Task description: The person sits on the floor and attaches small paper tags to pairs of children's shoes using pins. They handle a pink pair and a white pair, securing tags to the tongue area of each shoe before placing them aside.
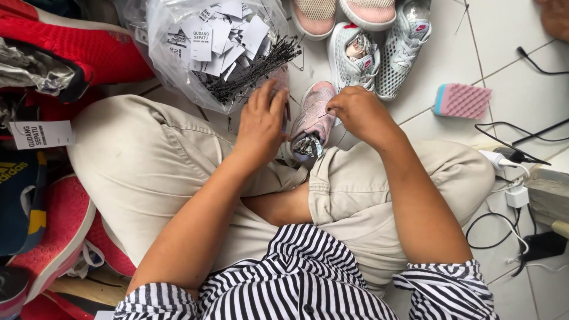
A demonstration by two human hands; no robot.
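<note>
While seated cross-legged on the tiled floor [450, 53], working on a pink shoe [314, 115] lying just beyond the knees, toe pointing far, crumpled silvery paper stuffed in its opening. Left hand [261, 121] laid over the shoe's left side, fingers loosely spread, touching it. Right hand [355, 109] pinched narrow at the laces, holding something too thin to make out. Far left, touching the left hand's fingertips, a clear plastic bag [172, 65] filled with white paper tags and a bundle of thin black fasteners [255, 68]. Farther right, a grey mesh pair of shoes [379, 53], paper stuffed in one. Pink ridged sponge [462, 101] well to the right.
</note>
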